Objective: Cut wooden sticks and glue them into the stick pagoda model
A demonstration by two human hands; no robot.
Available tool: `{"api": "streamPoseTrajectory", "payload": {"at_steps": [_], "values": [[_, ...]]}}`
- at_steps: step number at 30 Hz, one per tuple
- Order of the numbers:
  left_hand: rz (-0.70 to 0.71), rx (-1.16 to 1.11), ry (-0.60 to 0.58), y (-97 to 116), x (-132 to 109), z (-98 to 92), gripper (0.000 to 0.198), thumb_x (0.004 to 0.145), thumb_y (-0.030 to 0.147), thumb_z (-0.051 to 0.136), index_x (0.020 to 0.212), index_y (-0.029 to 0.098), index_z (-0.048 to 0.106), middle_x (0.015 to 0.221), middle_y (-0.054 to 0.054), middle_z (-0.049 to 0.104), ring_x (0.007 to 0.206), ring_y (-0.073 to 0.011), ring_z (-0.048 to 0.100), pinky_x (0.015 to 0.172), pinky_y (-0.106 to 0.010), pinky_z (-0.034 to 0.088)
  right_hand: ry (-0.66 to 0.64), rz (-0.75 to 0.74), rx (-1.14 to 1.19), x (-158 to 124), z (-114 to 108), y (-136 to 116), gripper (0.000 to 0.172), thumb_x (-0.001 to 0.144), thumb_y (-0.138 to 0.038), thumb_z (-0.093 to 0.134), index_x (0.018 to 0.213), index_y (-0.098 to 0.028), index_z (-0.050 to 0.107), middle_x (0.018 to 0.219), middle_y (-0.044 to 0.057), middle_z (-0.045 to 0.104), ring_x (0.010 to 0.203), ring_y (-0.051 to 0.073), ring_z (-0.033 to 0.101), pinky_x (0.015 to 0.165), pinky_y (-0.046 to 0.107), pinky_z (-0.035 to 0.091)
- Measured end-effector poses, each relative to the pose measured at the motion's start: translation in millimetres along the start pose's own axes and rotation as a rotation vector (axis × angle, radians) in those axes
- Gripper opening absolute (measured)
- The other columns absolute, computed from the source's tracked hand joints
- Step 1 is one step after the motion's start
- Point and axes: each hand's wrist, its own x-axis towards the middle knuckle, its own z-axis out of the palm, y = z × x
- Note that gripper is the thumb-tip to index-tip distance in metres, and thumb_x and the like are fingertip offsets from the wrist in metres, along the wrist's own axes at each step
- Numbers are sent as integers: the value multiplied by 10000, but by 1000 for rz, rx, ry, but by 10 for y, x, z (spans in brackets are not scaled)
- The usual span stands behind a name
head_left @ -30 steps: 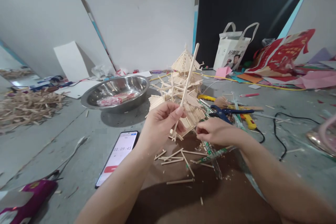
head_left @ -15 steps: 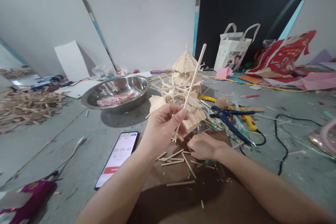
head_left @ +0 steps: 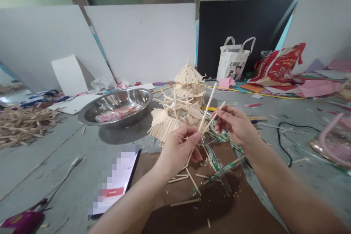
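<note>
My left hand [head_left: 179, 150] is closed in a pinch on a long pale wooden stick [head_left: 208, 104], which slants up to the right. Beside it, my right hand [head_left: 237, 126] pinches a second thin wooden stick [head_left: 211, 120], whose lower end meets or crosses the first near my left fingertips. Whether the two touch I cannot tell. Just behind my hands stands a tiered pagoda model [head_left: 164, 122] of glued sticks, with a pointed roof [head_left: 188, 74] at the back. Short stick pieces [head_left: 194, 181] and green-printed clear wrappers [head_left: 215, 159] lie on the brown board [head_left: 153, 164] below.
A steel basin [head_left: 115, 108] with plastic packets stands left of the model. Nearer are a phone [head_left: 116, 186] and a purple glue-gun-like tool [head_left: 24, 221]. A heap of wood strips [head_left: 26, 126] lies far left; a white bag [head_left: 233, 62] and black cable [head_left: 279, 135] are right.
My right hand has risen from the board and now holds a stick against or near the left one. My left hand still grips its stick. The view has tilted up slightly.
</note>
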Motion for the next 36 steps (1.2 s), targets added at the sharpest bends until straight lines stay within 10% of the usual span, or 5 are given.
{"api": "streamPoseTrajectory", "payload": {"at_steps": [36], "values": [[-142, 38, -152, -225, 125, 35, 214, 727, 364, 503, 698, 158, 451, 494, 47, 515, 319, -57, 474, 287, -139, 343, 140, 58, 96, 24, -15, -30, 211, 577, -298, 675, 671, -152, 556, 544, -6, 626, 460, 122, 591, 424, 204, 481]]}}
